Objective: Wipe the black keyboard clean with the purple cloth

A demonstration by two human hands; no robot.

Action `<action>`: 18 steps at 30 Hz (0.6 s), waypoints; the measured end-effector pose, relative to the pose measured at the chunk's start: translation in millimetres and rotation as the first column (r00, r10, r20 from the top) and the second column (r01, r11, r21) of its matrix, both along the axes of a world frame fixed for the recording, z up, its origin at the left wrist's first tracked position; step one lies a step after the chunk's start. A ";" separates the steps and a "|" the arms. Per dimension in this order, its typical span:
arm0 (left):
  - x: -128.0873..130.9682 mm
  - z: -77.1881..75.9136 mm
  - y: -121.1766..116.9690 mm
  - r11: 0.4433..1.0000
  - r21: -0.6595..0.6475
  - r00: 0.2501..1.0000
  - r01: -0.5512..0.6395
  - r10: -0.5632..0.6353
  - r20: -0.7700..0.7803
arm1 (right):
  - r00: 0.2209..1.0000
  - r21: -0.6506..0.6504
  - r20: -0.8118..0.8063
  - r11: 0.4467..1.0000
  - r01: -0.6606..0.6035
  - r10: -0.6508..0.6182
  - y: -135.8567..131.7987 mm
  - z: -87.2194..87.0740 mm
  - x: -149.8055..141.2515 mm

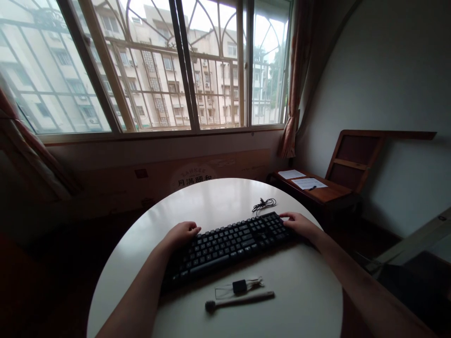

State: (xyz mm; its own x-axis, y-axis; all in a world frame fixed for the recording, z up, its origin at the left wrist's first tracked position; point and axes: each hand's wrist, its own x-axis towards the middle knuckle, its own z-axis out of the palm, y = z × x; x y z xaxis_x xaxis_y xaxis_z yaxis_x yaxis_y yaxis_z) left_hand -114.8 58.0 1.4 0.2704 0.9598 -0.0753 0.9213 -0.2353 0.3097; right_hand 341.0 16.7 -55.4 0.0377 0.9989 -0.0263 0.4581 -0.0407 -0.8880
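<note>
A black keyboard lies slantwise on a round white table. My left hand grips the keyboard's left end, fingers curled over its far edge. At the other end my right hand holds the right edge, fingers bent over the corner keys. The keyboard's coiled black cable rests on the table just beyond it. In front of the keyboard lie a small brush with a wooden handle and a little black key puller with wire loops.
A wide barred window runs along the far wall, with a curtain at its right. A low wooden bench with white papers and a pen stands at the right, a wooden frame leaning behind it.
</note>
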 end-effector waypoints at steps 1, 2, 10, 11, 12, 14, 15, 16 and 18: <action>0.1 0.1 0.0 1.000 0.001 1.000 0.001 -0.001 -0.002 | 1.000 -0.019 -0.013 1.000 -0.025 0.025 1.5 2.1 1.5; 0.1 0.1 0.1 1.000 0.003 1.000 0.000 0.000 -0.005 | 0.999 -0.035 -0.024 0.998 -0.048 0.047 3.0 4.2 3.1; -0.7 -0.8 2.1 1.000 -0.013 1.000 0.016 -0.015 0.008 | 0.990 -0.092 -0.017 0.985 -0.143 0.142 9.9 11.2 10.1; -0.9 -0.9 2.3 1.000 -0.015 1.000 0.018 -0.017 0.013 | 0.989 -0.092 -0.010 0.985 -0.146 0.145 10.7 10.5 10.5; -1.0 -0.8 2.3 1.000 -0.017 1.000 0.018 -0.018 0.016 | 0.989 -0.090 -0.002 0.985 -0.146 0.146 11.8 9.5 10.8; -1.0 -0.4 2.0 1.000 -0.020 1.000 0.018 -0.018 0.020 | 0.990 -0.077 0.017 0.987 -0.139 0.141 15.0 7.1 10.5; -1.0 -0.2 1.7 1.000 -0.021 1.000 0.018 -0.018 0.021 | 0.991 -0.067 0.030 0.989 -0.132 0.134 17.0 5.7 9.8; -1.0 0.0 1.4 1.000 -0.020 1.000 0.019 -0.018 0.022 | 0.991 -0.054 0.047 0.991 -0.121 0.124 19.1 4.4 8.9; -1.1 0.0 0.9 1.000 -0.018 1.000 0.018 -0.018 0.019 | 0.991 -0.030 0.086 0.995 -0.098 0.100 22.8 2.0 6.4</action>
State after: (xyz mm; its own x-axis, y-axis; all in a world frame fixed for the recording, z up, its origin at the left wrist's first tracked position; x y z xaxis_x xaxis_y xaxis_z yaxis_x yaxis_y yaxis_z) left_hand -115.9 58.9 1.5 0.2895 0.9532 -0.0875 0.9107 -0.2462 0.3316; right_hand 347.4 39.5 -53.4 -0.0578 0.9970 -0.0525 0.5363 -0.0133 -0.8439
